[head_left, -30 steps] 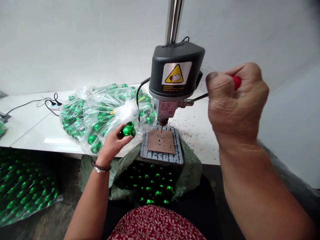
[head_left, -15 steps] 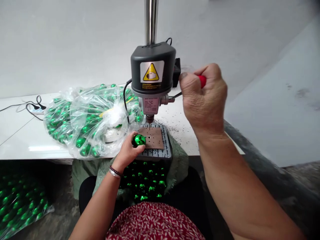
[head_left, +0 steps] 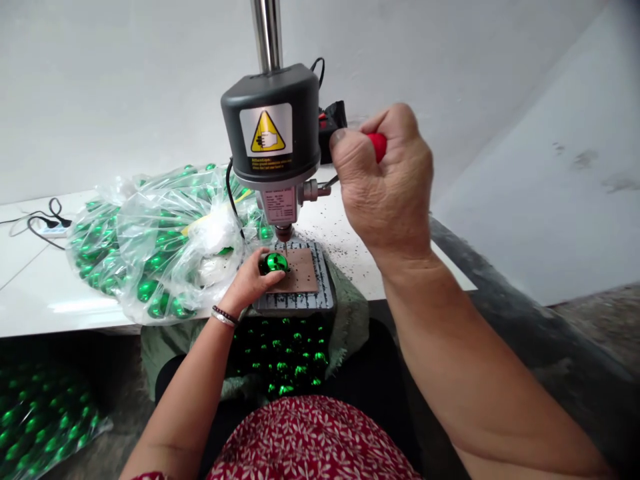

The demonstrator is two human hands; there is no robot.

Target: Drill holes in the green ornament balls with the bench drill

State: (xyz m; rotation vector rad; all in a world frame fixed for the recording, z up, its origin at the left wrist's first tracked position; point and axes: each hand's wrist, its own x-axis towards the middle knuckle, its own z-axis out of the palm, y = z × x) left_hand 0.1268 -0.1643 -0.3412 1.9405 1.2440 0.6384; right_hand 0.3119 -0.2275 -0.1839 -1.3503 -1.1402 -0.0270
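Note:
Between the thumb and fingers of my left hand [head_left: 253, 277] is a shiny green ball [head_left: 276, 263], like a bauble. It is at the left part of a brown board [head_left: 303, 273] on the base of a small drill press [head_left: 270, 127]. The thin drill bit [head_left: 286, 248] points down just beside the ball; whether they touch I cannot tell. My right hand [head_left: 387, 187] is closed around the red knob [head_left: 378, 147] of the press's lever, raised at the right of the motor housing.
Clear plastic bags of green balls [head_left: 145, 247] lie on the white table [head_left: 75, 310] at the left. Another bag [head_left: 45, 413] is on the floor. Many green balls [head_left: 285, 360] lie below the press in a green sack [head_left: 350, 313]. Dark chips are scattered around the base.
My left hand has brought the green ball closer to the drill bit, further back on the board. The view has shifted, so the press appears further left. My right hand still grips the knob.

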